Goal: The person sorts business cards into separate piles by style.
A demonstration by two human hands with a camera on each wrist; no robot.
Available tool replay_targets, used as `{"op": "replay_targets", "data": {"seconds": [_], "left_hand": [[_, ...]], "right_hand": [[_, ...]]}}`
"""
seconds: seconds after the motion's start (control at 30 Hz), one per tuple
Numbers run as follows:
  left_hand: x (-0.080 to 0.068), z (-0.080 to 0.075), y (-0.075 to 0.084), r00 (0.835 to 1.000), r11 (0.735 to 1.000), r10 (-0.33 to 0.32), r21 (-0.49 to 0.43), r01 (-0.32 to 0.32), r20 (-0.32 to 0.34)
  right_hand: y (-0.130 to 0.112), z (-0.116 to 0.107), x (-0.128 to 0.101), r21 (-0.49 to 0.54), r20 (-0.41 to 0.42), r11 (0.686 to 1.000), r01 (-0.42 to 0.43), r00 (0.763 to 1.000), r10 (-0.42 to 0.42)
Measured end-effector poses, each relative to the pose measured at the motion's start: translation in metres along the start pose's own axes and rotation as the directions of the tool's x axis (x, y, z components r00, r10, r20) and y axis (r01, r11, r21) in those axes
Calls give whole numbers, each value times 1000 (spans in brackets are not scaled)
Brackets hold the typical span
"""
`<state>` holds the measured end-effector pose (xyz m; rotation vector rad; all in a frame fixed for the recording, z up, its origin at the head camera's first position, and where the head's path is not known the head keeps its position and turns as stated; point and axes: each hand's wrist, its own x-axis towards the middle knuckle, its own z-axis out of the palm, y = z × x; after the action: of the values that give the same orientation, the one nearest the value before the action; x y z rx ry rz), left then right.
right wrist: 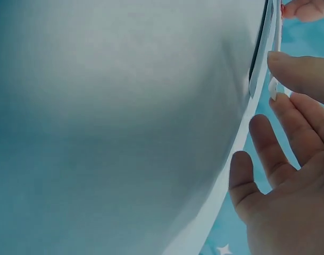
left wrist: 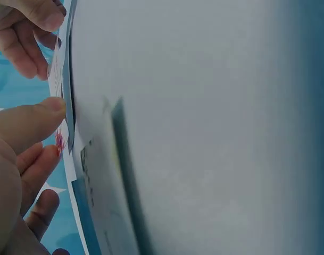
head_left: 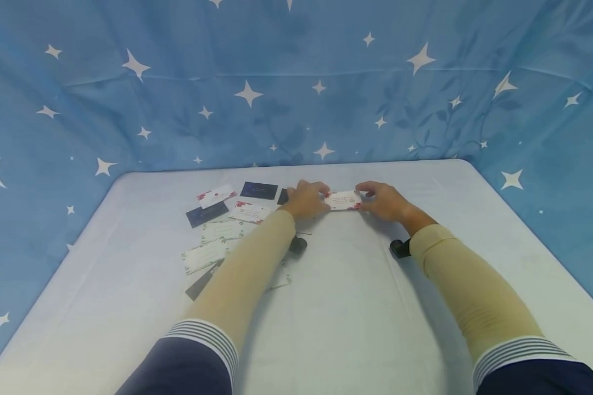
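A white card with red flower corners and small print [head_left: 343, 201] is held level between the two hands toward the far side of the table. Its left end is pinched by the left hand [head_left: 305, 199], thumb on the near side in the left wrist view. At the opposite end the right hand [head_left: 384, 203] pinches it between thumb [right wrist: 295, 71] and forefinger, the other fingers loosely bent. Thin edges of a bluish-grey layer [left wrist: 69, 114] show close beside the card in the left wrist view. A dark card [head_left: 283, 196] is partly hidden behind the left hand.
Left of the hands, spread cards overlap on the white table [head_left: 346, 307]: dark blue ones [head_left: 259, 190], red-flowered white ones [head_left: 216, 196], leaf-bordered white ones [head_left: 205, 256] and a grey one [head_left: 201, 284]. The left forearm covers some. A blue star-patterned curtain [head_left: 277, 126] hangs behind.
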<state>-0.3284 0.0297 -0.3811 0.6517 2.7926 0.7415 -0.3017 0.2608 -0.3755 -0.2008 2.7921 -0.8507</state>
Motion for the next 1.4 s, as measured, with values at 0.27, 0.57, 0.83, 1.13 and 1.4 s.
{"op": "replay_targets", "data": {"seconds": [0.27, 0.57, 0.83, 1.13, 1.4], "left_hand": [[-1, 3, 3, 1000, 997, 7, 77, -8, 18], [1, 3, 3, 999, 995, -22, 101, 18, 40], [-2, 3, 5, 998, 996, -50, 78, 46, 42], [-3, 1, 6, 998, 997, -54, 62, 52, 43], [-3, 2, 6, 998, 998, -57, 32, 56, 39]], "right_hand": [[3, 3, 3, -26, 33, 1000, -17, 999, 18], [4, 5, 3, 17, 34, 1000, -15, 999, 14], [6, 6, 5, 22, 32, 1000, -11, 999, 10], [5, 4, 3, 29, 16, 1000, -5, 1000, 4], [4, 4, 3, 19, 35, 1000, -13, 999, 13]]}}
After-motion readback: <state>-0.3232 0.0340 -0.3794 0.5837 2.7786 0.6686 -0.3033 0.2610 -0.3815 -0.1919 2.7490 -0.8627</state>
